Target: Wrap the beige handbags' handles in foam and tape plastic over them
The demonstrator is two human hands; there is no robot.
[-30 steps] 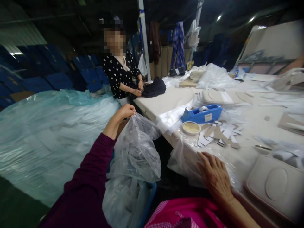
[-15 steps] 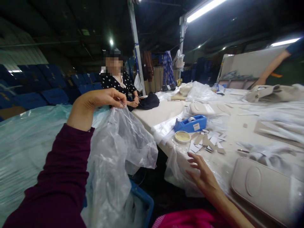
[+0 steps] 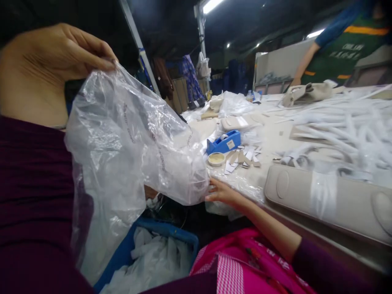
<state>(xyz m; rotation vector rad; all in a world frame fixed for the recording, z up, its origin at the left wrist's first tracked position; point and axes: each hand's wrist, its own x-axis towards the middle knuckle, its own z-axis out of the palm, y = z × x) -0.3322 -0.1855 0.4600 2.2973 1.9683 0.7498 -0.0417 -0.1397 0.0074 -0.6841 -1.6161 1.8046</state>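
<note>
Raised at the upper left, my left hand (image 3: 70,53) pinches the top of a clear plastic bag (image 3: 122,134) printed with small dark lettering. The bag hangs down and spreads to the right over the gap beside the table. My right hand (image 3: 223,192) reaches to the bag's right end with its fingers apart; they are at the plastic, and whether they touch it I cannot make out. Just beyond that hand are a blue tape dispenser (image 3: 225,142), a small round tub (image 3: 216,159) with pale yellow contents, and loose paper and card pieces (image 3: 245,157).
A blue bin (image 3: 183,232) of crumpled plastic stands below the bag. On the table lie a beige bag (image 3: 284,192) with a white wrap band, white strips (image 3: 352,118) and another beige bag (image 3: 234,123). Across the table, a person in a green vest (image 3: 343,53) leans in.
My left hand has lifted the plastic bag higher and closer, widening it toward the right. My right hand has come to the bag's right end. The view has turned rightward.
</note>
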